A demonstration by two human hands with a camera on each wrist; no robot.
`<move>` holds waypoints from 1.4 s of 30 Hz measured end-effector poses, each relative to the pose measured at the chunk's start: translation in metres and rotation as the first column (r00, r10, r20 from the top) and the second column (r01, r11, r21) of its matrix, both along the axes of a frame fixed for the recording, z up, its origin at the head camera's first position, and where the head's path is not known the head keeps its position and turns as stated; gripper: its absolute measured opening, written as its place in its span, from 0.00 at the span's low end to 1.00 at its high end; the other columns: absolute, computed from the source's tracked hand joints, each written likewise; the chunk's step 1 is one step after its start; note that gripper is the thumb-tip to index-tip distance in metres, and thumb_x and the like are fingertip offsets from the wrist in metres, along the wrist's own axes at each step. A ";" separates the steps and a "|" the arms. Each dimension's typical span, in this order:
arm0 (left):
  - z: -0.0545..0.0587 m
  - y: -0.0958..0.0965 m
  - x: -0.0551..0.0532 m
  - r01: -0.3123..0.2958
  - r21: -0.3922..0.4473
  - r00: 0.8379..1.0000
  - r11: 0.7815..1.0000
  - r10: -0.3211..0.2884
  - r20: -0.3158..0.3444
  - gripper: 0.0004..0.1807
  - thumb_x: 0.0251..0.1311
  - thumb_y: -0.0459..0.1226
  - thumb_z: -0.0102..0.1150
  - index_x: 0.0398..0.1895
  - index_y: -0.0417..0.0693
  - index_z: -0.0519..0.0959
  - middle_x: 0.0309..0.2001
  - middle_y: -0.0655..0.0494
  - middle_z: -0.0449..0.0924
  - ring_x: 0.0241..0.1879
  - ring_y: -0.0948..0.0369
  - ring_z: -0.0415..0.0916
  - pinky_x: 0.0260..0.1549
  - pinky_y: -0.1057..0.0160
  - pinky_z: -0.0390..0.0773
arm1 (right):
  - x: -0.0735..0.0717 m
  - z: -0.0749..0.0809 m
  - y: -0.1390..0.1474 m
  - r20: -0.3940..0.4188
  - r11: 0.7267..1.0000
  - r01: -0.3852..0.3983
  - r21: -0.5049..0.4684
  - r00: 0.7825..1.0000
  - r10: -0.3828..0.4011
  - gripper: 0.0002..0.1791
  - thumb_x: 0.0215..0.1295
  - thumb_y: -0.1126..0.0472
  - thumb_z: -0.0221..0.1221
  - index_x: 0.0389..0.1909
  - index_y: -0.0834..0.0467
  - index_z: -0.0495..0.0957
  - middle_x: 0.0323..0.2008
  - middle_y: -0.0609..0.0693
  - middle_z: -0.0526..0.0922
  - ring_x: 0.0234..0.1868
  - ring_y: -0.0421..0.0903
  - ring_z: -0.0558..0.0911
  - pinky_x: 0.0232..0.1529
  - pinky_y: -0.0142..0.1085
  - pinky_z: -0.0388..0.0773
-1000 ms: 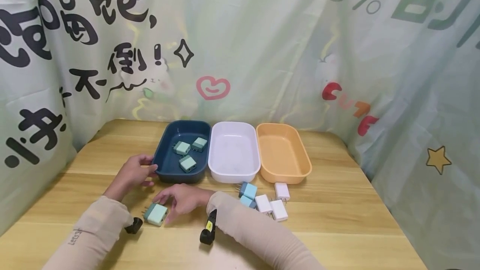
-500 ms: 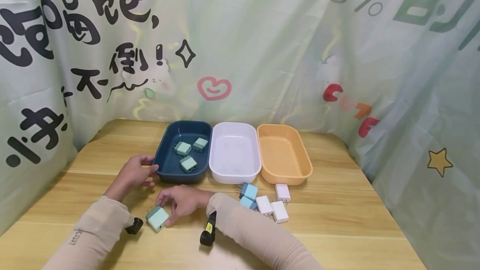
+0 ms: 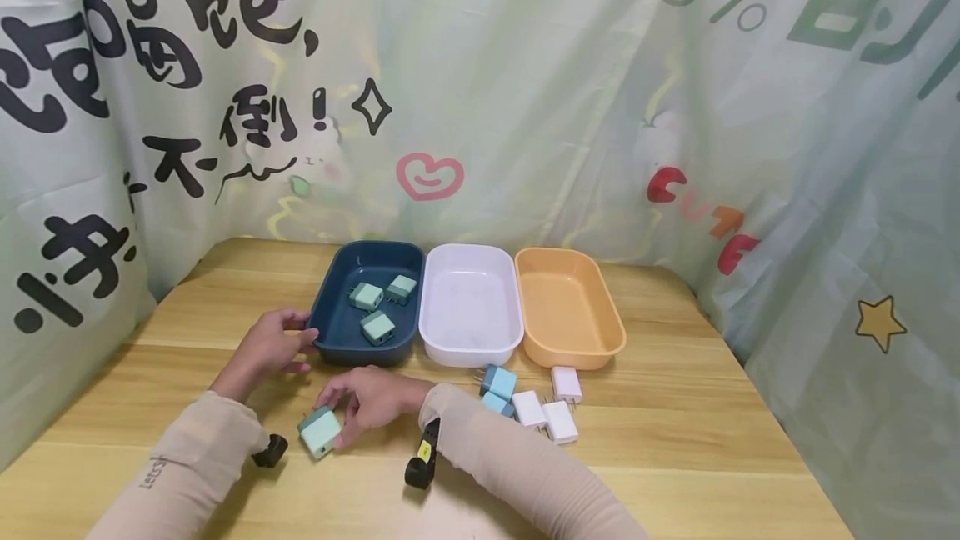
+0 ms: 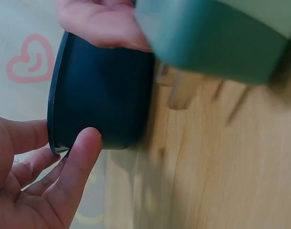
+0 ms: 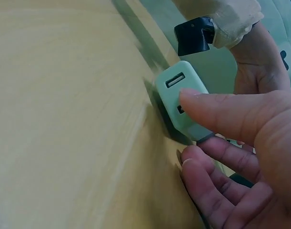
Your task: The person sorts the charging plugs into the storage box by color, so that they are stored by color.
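Dk blue tray point(image 3: 375, 260), white tray point(image 3: 471, 307) & orange tray point(image 3: 568, 307) nr far edge of tan wood-grain table point(image 3: 675, 448); green charger point(image 3: 321, 433) lt & dk; blue chargers point(image 3: 502, 384); white chargers point(image 3: 559, 422); pale curtain point(image 3: 525, 90), blk print point(image 3: 172, 167)

Head view: bright, even light; pale glare on the near part of your table point(image 3: 675, 440); soft shadow beside your left sleeve point(image 3: 187, 457). Left wrist view: dimmer; your charger point(image 4: 221, 38) blurred. Right wrist view: dim; charger's shadow dark, table surface soft.
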State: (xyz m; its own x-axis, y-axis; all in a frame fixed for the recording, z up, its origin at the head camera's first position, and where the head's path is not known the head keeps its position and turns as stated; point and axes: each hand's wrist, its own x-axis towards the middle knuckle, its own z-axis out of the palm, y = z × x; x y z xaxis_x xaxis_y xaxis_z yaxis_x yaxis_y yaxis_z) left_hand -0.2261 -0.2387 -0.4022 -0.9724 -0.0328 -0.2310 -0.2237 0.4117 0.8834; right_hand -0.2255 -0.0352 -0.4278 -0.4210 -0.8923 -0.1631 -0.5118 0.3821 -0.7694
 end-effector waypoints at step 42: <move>0.002 0.000 0.000 0.020 -0.029 1.000 0.999 -0.020 -0.014 0.28 0.70 0.32 0.51 0.69 0.28 0.57 0.64 0.28 0.59 0.47 0.44 0.77 0.33 0.56 0.85 | -0.025 0.042 0.016 0.094 0.975 0.159 -0.156 0.985 -0.146 0.27 0.52 0.65 0.72 0.54 0.59 0.76 0.43 0.44 0.78 0.31 0.39 0.83 0.33 0.29 0.80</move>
